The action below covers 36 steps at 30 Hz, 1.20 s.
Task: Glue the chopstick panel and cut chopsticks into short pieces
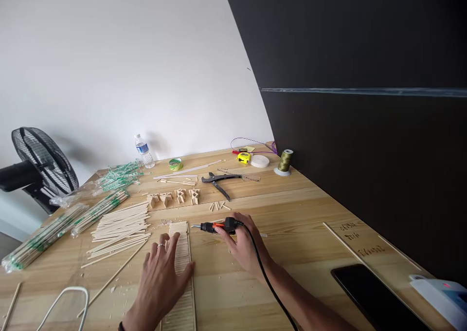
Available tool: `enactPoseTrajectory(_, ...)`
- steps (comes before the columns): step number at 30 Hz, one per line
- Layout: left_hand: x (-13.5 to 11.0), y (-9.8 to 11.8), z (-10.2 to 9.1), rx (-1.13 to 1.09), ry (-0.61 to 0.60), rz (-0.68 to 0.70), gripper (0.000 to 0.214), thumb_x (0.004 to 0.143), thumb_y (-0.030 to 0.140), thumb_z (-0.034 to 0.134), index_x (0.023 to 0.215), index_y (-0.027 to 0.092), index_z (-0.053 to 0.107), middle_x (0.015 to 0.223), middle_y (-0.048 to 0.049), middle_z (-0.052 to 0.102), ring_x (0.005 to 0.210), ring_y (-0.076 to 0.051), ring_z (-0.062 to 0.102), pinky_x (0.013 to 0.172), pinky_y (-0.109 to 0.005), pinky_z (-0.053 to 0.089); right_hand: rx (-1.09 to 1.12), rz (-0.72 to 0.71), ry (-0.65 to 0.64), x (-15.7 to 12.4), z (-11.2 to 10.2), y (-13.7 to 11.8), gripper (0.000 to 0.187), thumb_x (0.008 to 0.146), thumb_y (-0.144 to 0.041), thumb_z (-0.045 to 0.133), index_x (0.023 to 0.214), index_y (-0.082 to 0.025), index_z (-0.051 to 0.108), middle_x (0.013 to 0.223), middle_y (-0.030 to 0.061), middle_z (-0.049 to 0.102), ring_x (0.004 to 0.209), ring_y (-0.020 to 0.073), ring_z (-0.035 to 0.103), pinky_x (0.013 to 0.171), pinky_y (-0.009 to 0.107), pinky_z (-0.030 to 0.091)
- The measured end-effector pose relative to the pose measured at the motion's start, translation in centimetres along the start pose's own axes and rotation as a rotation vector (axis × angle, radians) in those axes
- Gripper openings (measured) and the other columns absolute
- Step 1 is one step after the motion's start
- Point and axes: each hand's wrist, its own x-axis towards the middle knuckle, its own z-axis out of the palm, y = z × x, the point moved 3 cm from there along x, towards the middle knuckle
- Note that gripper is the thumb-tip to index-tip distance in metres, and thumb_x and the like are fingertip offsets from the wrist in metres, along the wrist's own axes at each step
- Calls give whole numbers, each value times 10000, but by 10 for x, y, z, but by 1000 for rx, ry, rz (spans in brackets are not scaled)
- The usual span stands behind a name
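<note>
My right hand [248,243] is closed around a black-and-orange corded glue gun [215,226], its thin metal nozzle pointing left. The black cord runs back over my right forearm. My left hand [160,277] rests with fingers apart on a long narrow panel of thin wooden sticks [181,258] laid side by side. The nozzle is near the panel's far right corner, apart from my left fingers. A thin stick edges the panel's right side. Part of the panel is hidden under my left hand.
Loose sticks [122,226] lie left, beside bagged stick bundles [47,233]. Small stick-built blocks [180,195], a black cutter [221,179], a tape measure [244,158] and a thread spool [285,161] stand farther back. A phone [379,297] lies right. A fan [44,160] is at left.
</note>
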Motion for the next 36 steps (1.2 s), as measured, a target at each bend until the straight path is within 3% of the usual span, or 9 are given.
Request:
enactPoseTrajectory(11,10,17,4,-73,18,-30,496,967,469,533,1399,227,504,1410,-155,516,1209,-378,574,922,-551,543,12,-16,-4,5,-5,-2,170,947,-278,672,826,-223,566,808,35,683,789,230,630,773,347,442)
enactPoseTrajectory(16,11,11,6,-187,15,-40,471,952,465,564,1369,257,495,1396,-141,519,1224,-370,604,917,-549,562,-15,23,7,4,-7,0,170,945,-271,668,821,-223,562,810,39,682,788,233,633,745,341,431)
enactPoseTrajectory(19,11,1,6,-296,39,-54,426,949,418,556,1343,267,494,1383,-135,515,1093,-327,670,842,-516,586,-26,26,1,3,-6,2,157,951,-273,658,834,-218,568,811,43,679,789,232,625,742,339,426)
enactPoseTrajectory(23,13,-17,4,-464,89,-33,329,959,392,495,1254,253,541,1261,-103,558,851,-223,682,743,-427,586,-29,7,27,1,-2,5,177,965,-305,639,830,-224,559,798,37,669,771,229,607,726,338,415)
enactPoseTrajectory(29,25,-36,-13,-503,89,-50,340,974,490,445,938,226,656,1016,-65,659,780,-209,642,651,-333,500,-38,3,36,0,0,9,192,961,-308,655,817,-233,553,784,24,667,757,229,609,727,339,417)
enactPoseTrajectory(32,26,-36,-23,-497,99,-65,378,975,503,417,808,224,609,845,-37,642,715,-200,599,634,-314,469,-38,5,34,0,0,9,191,966,-311,655,821,-231,558,787,27,665,769,236,622,730,340,415)
enactPoseTrajectory(36,12,-36,-28,-534,153,-130,437,993,557,362,709,237,452,631,22,504,584,-171,489,574,-281,428,-33,-3,48,0,0,8,187,980,-316,639,834,-227,563,789,26,668,758,234,620,722,340,410)
